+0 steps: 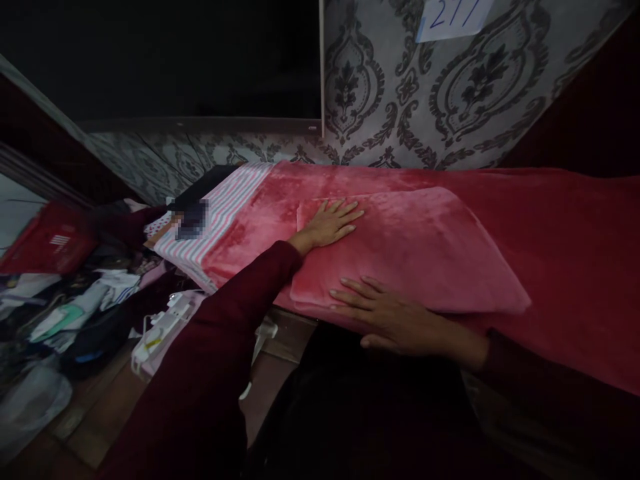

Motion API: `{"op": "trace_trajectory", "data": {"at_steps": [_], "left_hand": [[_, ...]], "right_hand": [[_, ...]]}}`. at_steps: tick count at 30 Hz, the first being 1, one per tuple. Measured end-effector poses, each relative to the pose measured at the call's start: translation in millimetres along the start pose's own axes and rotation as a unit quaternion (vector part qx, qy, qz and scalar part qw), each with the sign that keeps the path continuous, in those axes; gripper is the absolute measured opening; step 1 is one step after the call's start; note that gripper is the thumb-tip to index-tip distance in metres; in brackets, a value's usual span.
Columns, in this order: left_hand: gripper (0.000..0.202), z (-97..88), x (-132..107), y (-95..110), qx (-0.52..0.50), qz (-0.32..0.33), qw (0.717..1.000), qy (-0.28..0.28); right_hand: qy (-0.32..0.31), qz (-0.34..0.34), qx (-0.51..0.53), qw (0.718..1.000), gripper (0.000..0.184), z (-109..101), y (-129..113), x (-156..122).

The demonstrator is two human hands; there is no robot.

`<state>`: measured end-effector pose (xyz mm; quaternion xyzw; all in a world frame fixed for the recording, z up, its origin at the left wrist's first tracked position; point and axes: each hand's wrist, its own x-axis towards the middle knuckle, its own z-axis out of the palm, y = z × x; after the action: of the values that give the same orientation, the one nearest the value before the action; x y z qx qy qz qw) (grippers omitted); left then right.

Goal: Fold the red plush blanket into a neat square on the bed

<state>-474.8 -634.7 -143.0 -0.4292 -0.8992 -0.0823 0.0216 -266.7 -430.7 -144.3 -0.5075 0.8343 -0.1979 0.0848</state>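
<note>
A folded pink plush blanket (pixel 425 253) lies on a wider red plush blanket (pixel 570 267) spread over a bed or bench. My left hand (pixel 325 223) rests flat on the folded blanket's left part, fingers apart. My right hand (pixel 395 320) lies flat across its near edge, fingers pointing left. Neither hand grips anything. Dark maroon sleeves cover both forearms. Beyond my left hand, a pink, white and blue striped cloth (pixel 220 213) lies at the red blanket's end, with a pixelated dark patch (pixel 193 220) over part of it.
Grey damask wallpaper (pixel 450 87) rises behind, with a handwritten paper sign (pixel 453 17) and a dark panel (pixel 150 60). On the left, a red basket (pixel 50 240) and a heap of clothes (pixel 65 313) sit above a wooden floor (pixel 85 427).
</note>
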Motion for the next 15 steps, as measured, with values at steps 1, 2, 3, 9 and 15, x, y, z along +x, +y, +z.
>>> {"op": "trace_trajectory", "data": {"at_steps": [1,2,3,9,15], "left_hand": [[0.059,-0.9,0.0,0.7,-0.004,0.003,1.0,0.001],[0.059,-3.1,-0.5,1.2,-0.011,0.006,1.0,-0.002],[0.059,-6.9,-1.6,1.4,-0.019,0.008,1.0,-0.006],[0.056,-39.7,-21.9,-11.7,-0.039,-0.023,0.999,0.002],[0.06,-17.7,-40.8,-30.1,-0.015,-0.09,0.996,-0.012]], "right_hand": [[0.003,0.004,0.007,1.0,0.075,-1.9,-4.1,-3.6],[0.008,0.009,0.014,1.0,0.075,-4.9,-7.2,-5.7],[0.015,0.014,0.019,1.0,0.075,-9.0,-9.1,-5.5],[0.029,-0.008,0.01,0.999,0.063,-36.3,8.9,52.1],[-0.005,-0.02,-0.024,0.999,0.067,-17.0,27.1,120.1]]}}
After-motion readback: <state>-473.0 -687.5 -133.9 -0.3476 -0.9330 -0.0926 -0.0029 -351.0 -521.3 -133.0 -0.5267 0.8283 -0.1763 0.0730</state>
